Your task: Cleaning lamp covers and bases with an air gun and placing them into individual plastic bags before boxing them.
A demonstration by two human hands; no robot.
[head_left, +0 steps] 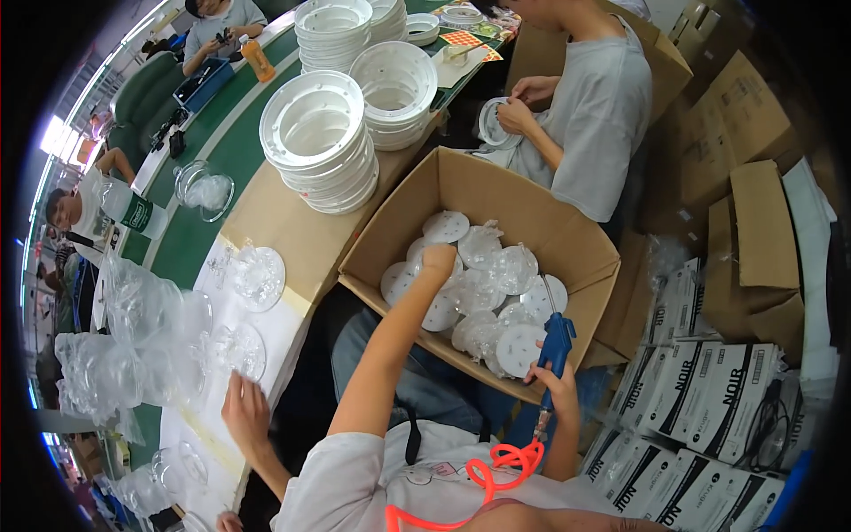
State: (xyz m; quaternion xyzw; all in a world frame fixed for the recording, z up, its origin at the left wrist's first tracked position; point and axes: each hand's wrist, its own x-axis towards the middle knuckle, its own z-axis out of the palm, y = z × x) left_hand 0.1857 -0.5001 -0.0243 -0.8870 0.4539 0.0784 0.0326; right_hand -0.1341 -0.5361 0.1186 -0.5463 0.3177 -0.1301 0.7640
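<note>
In a cardboard box point(381, 232) in front of me lie several round white discs point(446, 226) and clear plastic pieces point(514, 269) in film. My left hand point(438, 259) reaches down among them, its fingers curled. Whatever it holds is hidden. At the box's near right corner, my right hand point(557, 388) is closed round a blue air blow gun point(556, 341). The gun's thin metal nozzle points up over the discs. An orange coiled hose point(496, 470) runs from its lower end across my lap.
Stacked white rings point(315, 120) stand on the table beyond the box. At left, another person's hand point(245, 412) is beside a clear disc point(238, 351) and bagged clear parts point(133, 355). A co-worker point(594, 106) handles a white ring. Printed cartons point(709, 390) are stacked at right.
</note>
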